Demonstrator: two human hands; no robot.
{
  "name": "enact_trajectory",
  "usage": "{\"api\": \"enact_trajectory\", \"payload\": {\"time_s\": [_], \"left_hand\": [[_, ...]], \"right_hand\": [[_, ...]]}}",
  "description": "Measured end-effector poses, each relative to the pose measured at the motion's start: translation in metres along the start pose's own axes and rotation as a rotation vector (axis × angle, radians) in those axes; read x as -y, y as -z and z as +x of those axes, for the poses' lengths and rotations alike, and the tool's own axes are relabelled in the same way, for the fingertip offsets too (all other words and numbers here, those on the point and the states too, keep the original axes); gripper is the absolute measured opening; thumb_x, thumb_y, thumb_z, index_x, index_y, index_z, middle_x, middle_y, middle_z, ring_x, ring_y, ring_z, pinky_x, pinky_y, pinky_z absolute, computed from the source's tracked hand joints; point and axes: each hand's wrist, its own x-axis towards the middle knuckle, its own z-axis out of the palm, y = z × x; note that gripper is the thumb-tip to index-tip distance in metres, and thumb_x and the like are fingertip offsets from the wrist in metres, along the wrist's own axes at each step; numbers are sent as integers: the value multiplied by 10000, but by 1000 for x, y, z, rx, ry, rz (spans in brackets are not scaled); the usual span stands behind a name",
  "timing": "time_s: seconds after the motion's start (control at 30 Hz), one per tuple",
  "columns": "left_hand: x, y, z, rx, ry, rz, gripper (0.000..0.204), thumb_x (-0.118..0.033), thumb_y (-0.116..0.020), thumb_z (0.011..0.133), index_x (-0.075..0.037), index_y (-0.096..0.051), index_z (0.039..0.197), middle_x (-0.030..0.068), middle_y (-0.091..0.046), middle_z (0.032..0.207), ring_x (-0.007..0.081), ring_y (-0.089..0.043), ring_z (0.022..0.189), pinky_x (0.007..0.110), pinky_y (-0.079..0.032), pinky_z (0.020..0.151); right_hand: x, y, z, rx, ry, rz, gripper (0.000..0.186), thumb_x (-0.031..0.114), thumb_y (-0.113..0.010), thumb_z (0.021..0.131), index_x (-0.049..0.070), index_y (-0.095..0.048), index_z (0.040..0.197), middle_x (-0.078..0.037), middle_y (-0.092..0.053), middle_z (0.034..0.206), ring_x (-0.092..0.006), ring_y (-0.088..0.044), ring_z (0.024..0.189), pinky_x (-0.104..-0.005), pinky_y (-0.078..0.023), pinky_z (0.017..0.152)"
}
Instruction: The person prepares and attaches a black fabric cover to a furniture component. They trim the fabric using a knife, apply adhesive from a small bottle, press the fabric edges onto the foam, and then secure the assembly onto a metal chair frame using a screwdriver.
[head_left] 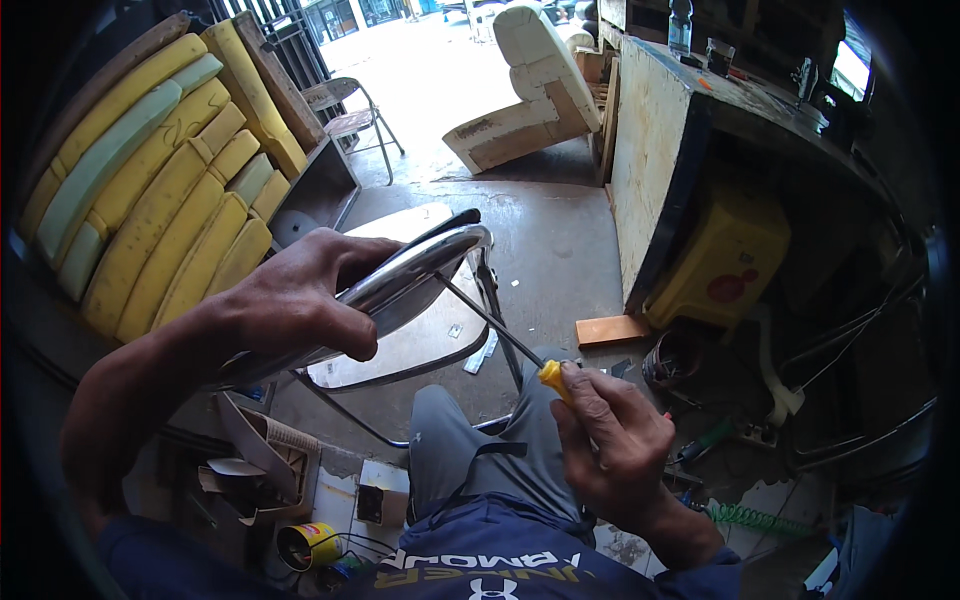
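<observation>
A folding chair with a bent chrome tube frame (467, 238) stands tilted before my knees. Its pale seat panel (400, 345) lies beyond and below the upper tube. My left hand (310, 290) is wrapped over the chair's back, thumb on the near side and fingers hidden behind the frame. In my right hand (615, 435) is a screwdriver (500, 328) with a yellow handle and a long metal shaft. The shaft points up and left, and its tip meets the underside of the chrome tube. Any screw at the tip is too small to make out.
Yellow and green foam cushions (180, 200) are stacked at the left. Another folding chair (350, 115) and an upholstered seat frame (530, 95) stand farther back. At the right is a worn workbench (655, 150), with an orange block (612, 331) on the floor. A yellow can (312, 545) sits lower left.
</observation>
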Motion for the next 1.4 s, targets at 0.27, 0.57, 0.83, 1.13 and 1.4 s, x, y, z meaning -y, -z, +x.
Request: {"api": "enact_trajectory", "payload": {"time_s": [0.27, 0.57, 0.83, 1.13, 1.4], "left_hand": [[2, 1, -4, 13, -13, 62, 861, -230, -727, 588, 75, -605, 1384, 155, -679, 939, 222, -614, 773, 332, -495, 735], [3, 3, 0, 21, 62, 73, 870, -263, -791, 559, 123, -615, 1319, 167, -705, 997, 243, -670, 819, 327, -533, 774], [-1, 2, 0, 33, 3, 92, 853, -224, -717, 596, 83, -602, 1383, 120, -668, 872, 198, -598, 715, 323, -481, 679], [6, 2, -4, 22, -29, 13, 837, -210, -734, 583, 92, -618, 1355, 124, -665, 876, 194, -595, 715, 309, -487, 682], [-4, 3, -4, 12, 115, 10, 769, -262, -784, 509, 105, -680, 1177, 96, -660, 895, 184, -622, 755, 298, -504, 692]], "right_hand": [[-3, 5, 7, 262, -682, 870, 440, 120, -776, 917, -27, -601, 1294, -110, -711, 1004, -142, -661, 771, -305, -584, 695], [2, 16, 17, 339, -1050, 1278, 318, 72, -628, 982, -55, -605, 1273, -182, -715, 999, -176, -701, 688, -263, -536, 569], [0, 5, 2, 115, -122, 196, 387, -2, -738, 898, -31, -610, 1262, -174, -716, 1053, -166, -726, 766, -330, -611, 668], [-5, 10, 12, 345, -712, 892, 512, 86, -771, 908, -7, -529, 1350, -142, -697, 1073, -104, -636, 779, -272, -557, 672], [11, -4, 3, 63, -107, 276, 374, 37, -734, 904, -43, -672, 1263, -184, -708, 985, -254, -726, 733, -301, -581, 634]]}}
